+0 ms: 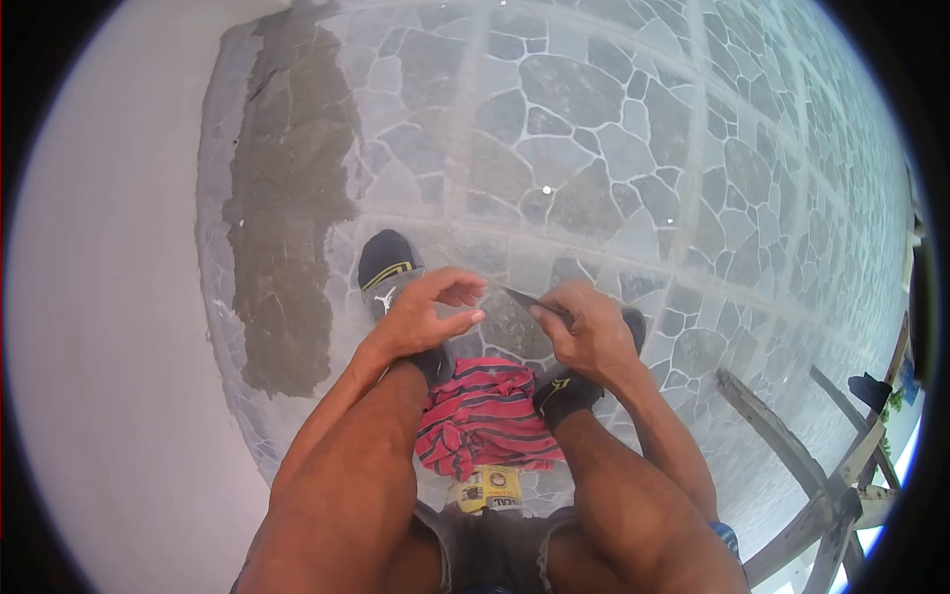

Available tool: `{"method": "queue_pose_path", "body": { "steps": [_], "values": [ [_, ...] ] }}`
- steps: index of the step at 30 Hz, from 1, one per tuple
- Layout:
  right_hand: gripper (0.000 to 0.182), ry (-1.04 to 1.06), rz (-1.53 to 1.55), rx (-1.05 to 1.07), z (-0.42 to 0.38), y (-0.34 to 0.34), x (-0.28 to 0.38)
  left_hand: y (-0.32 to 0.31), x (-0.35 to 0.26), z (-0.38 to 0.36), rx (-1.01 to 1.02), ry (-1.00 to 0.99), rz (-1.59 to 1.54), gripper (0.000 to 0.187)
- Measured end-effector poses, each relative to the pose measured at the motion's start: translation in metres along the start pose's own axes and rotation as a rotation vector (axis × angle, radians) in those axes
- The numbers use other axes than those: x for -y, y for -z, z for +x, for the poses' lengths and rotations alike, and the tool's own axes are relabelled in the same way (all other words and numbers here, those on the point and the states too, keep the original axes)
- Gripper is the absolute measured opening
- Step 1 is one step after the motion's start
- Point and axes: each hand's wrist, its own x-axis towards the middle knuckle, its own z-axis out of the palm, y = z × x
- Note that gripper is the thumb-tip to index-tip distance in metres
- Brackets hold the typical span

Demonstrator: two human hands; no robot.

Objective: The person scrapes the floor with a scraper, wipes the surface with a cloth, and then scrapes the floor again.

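Observation:
My left hand (432, 309) is held above the floor with nothing in it, its fingers curved and the thumb apart from them. Opposite it, my right hand (590, 330) grips a dark, thin blade-like tool (524, 299) whose tip points toward my left hand. The handle is hidden in my fingers, so its exact kind does not show. Below and between both hands lies a crumpled red cloth with dark stripes (485, 416). Closer to me, between my legs, is a yellow labelled container (490, 490), partly covered by the cloth.
The floor (574, 89) is irregular grey stone with pale joints. A dark, damp-looking strip (292, 198) runs along the white wall (119, 247) at left. My shoes (386, 259) stand either side of the cloth. A wooden frame (782, 436) leans in at lower right.

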Motion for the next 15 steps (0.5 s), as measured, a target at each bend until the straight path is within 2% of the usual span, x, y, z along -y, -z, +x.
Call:
{"method": "queue_pose_path", "body": {
  "steps": [1, 4, 7, 10, 13, 15],
  "values": [
    [0.012, -0.018, 0.062, 0.058, 0.005, -0.004, 0.008, -0.001, -0.007, 0.0, 0.037, 0.014, -0.06, 0.027],
    [0.018, 0.112, 0.086, 0.105, 0.013, -0.02, 0.029, -0.007, -0.001, -0.002, 0.119, -0.054, -0.123, 0.026],
    [0.027, -0.006, 0.127, 0.153, 0.021, -0.03, 0.031, 0.011, -0.003, -0.008, 0.234, 0.139, -0.106, 0.025],
    [0.04, -0.073, 0.07, 0.147, 0.02, -0.044, 0.018, 0.015, 0.011, -0.02, 0.211, 0.266, -0.081, 0.022],
    [0.056, -0.242, 0.14, 0.328, 0.015, -0.052, 0.003, 0.014, 0.029, -0.032, 0.13, 0.298, -0.193, 0.02],
    [0.062, -0.019, -0.029, 0.397, -0.004, -0.065, -0.019, 0.012, 0.028, -0.035, -0.112, 0.231, -0.367, 0.019]
  ]
}}
